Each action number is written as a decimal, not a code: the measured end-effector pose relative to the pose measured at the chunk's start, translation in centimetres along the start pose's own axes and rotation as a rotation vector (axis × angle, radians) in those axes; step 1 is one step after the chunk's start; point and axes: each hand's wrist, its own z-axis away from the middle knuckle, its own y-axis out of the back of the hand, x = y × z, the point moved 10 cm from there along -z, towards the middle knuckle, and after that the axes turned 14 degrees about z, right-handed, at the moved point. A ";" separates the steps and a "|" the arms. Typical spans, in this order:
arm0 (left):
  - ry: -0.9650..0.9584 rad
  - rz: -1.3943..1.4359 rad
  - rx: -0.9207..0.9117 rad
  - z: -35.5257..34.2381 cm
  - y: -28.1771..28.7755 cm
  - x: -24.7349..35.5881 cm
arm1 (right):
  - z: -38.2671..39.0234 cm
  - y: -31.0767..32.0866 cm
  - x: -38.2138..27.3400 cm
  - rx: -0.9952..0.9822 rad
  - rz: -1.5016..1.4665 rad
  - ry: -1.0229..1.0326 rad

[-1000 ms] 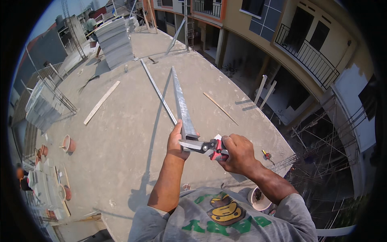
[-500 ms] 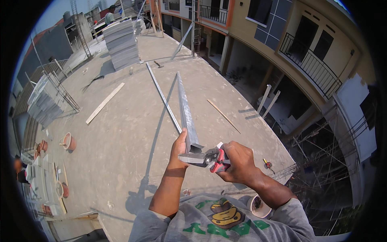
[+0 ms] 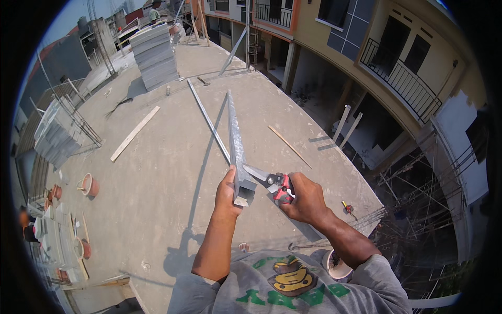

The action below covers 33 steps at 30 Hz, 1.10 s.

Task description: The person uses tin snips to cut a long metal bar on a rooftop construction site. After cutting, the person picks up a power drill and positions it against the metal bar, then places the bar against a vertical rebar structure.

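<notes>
My left hand (image 3: 225, 194) is closed around the near end of a long galvanised metal channel (image 3: 235, 136) that points away from me, with a bent, open cut end at its bottom. In my right hand (image 3: 306, 201) I grip red-and-black tin snips (image 3: 282, 184); their silver blades are at the channel's right side, just above that end, reaching toward it from the right. A second, thinner metal strip (image 3: 206, 118) lies on the concrete roof deck beyond, left of the channel.
Wood strips (image 3: 133, 133) (image 3: 287, 144), a hammer (image 3: 203, 81), a tape measure (image 3: 349, 209) and buckets (image 3: 89, 184) (image 3: 337, 267) lie around. Grey block stacks (image 3: 151, 60) (image 3: 55, 133) stand left, with a co-worker (image 3: 155, 14) behind one. The slab's edge drops away right toward scaffolding.
The snips have swung from across the channel's near end up to its right side, blades angled upward. The channel's bent end now shows fully in my left hand.
</notes>
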 end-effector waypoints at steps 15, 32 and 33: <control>0.129 0.107 -0.139 1.7 -1.5 -1.8 | 10.1 -9.2 1.6 -0.494 -1.077 -0.445; 0.224 0.406 -0.267 1.7 -0.5 -3.8 | 10.8 -7.2 0.6 -0.303 -0.491 -0.225; 0.229 0.388 -0.268 1.8 -0.4 -4.0 | 10.8 -7.3 0.6 -0.318 -0.493 -0.234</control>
